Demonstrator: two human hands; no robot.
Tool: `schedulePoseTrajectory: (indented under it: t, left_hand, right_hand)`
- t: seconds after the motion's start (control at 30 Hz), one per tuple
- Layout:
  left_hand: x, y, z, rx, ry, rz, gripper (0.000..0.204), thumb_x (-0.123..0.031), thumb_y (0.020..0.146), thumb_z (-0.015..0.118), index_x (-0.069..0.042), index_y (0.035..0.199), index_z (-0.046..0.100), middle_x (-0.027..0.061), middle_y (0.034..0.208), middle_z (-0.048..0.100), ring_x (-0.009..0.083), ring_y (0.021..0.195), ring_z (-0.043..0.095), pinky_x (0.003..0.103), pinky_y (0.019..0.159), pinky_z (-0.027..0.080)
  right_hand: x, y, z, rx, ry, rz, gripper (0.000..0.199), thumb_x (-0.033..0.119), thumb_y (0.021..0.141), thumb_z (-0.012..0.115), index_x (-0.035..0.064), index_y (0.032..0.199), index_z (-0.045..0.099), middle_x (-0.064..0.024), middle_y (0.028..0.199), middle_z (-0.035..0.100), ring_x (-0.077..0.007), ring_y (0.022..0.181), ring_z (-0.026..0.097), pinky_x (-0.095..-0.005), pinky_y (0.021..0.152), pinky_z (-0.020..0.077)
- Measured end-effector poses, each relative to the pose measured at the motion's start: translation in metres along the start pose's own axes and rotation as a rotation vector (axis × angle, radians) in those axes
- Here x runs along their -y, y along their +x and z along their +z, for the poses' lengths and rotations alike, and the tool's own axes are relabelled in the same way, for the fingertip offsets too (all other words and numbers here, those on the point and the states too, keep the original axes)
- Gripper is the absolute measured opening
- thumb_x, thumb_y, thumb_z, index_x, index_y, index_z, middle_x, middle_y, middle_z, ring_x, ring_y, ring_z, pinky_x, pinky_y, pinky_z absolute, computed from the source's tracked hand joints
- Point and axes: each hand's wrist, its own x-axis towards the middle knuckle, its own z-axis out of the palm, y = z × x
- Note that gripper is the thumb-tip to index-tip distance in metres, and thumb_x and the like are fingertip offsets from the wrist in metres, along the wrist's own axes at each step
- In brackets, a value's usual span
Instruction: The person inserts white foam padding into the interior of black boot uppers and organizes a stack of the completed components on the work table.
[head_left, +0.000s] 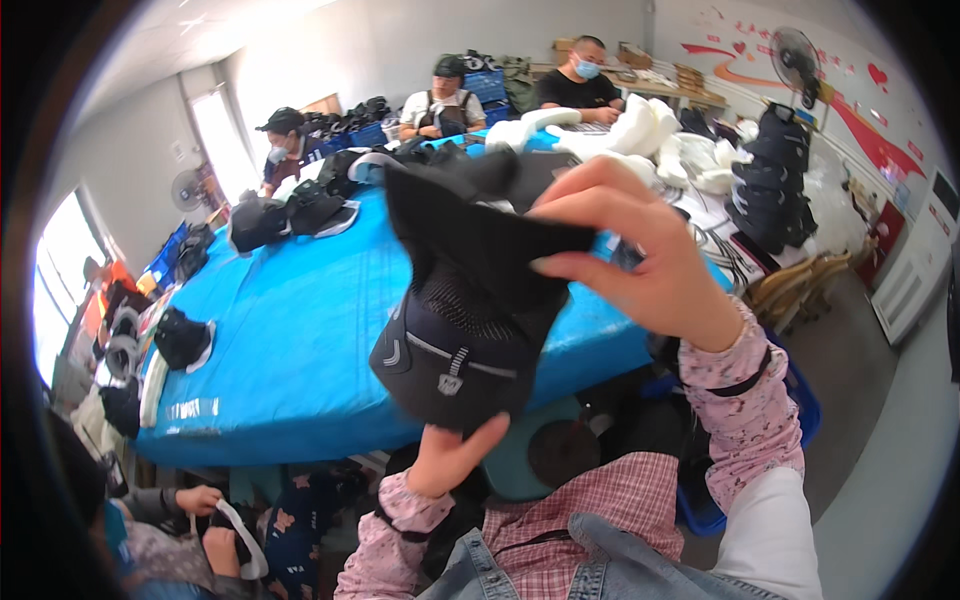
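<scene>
A black cap (455, 370) with a textured mesh panel, a light zip-like line and a small pale emblem is held up in front of me, over the table's near edge. My right hand (635, 255) pinches its dark upper flap, which looks like the brim, between thumb and fingers. From below, my left hand (460, 455) grips the cap's rounded lower part; its thumb shows, while most of its fingers are hidden behind the cap.
A blue-covered table (300, 330) spreads ahead, with black caps (182, 338) at its left and white padded pieces (650, 135) at its far right. Stacked black caps (770, 180) stand at right. Several people sit around; a co-worker's hands (205, 500) hold a white band at lower left.
</scene>
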Motion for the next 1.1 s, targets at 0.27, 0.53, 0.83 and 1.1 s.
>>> schedulePoseTrajectory:
  t: [0.27, 0.53, 0.83, 1.1]
  left_hand:
    - [0.033, -0.034, -0.017, -0.204, -0.181, -0.270, 0.029, -0.010, 0.089, 0.057, 0.000, 0.115, 0.049, 0.0078, 0.110, 0.056, 0.0185, 0.100, 0.057, 0.031, 0.086, 0.046]
    - [0.044, 0.041, -0.124, -0.427, 0.174, 0.029, 0.029, -0.007, 0.091, 0.051, 0.001, 0.119, 0.050, 0.0091, 0.114, 0.057, 0.0167, 0.104, 0.055, 0.027, 0.088, 0.044]
    - [0.025, 0.173, -0.123, 0.073, 0.184, -0.246, 0.033, -0.022, 0.084, 0.064, 0.000, 0.109, 0.058, 0.0059, 0.096, 0.060, 0.0108, 0.089, 0.056, 0.025, 0.079, 0.044]
    - [-0.043, 0.141, -0.085, 0.049, 0.613, -0.044, 0.032, -0.019, 0.075, 0.074, -0.004, 0.101, 0.063, 0.0035, 0.089, 0.061, 0.0112, 0.083, 0.055, 0.023, 0.075, 0.044]
  right_hand:
    - [-0.048, -0.031, 0.079, 0.174, -0.145, -0.054, 0.019, -0.001, 0.072, 0.062, 0.0092, 0.086, 0.054, -0.0039, 0.090, 0.055, -0.0245, 0.097, 0.052, -0.0402, 0.102, 0.0335]
    - [-0.053, -0.068, 0.081, 0.075, -0.151, 0.138, 0.024, -0.008, 0.070, 0.061, 0.0063, 0.087, 0.055, -0.0114, 0.121, 0.046, -0.0337, 0.114, 0.044, -0.0394, 0.093, 0.0426]
    - [-0.042, -0.110, 0.106, -0.174, 0.002, 0.299, 0.063, -0.006, 0.075, 0.064, 0.0082, 0.130, 0.038, -0.0179, 0.138, 0.026, -0.0343, 0.123, 0.039, -0.0404, 0.097, 0.0433]
    - [-0.049, -0.160, 0.147, -0.126, 0.276, 0.688, 0.066, 0.003, 0.081, 0.063, 0.0024, 0.135, 0.026, -0.0169, 0.133, 0.028, -0.0289, 0.123, 0.040, -0.0358, 0.094, 0.0450]
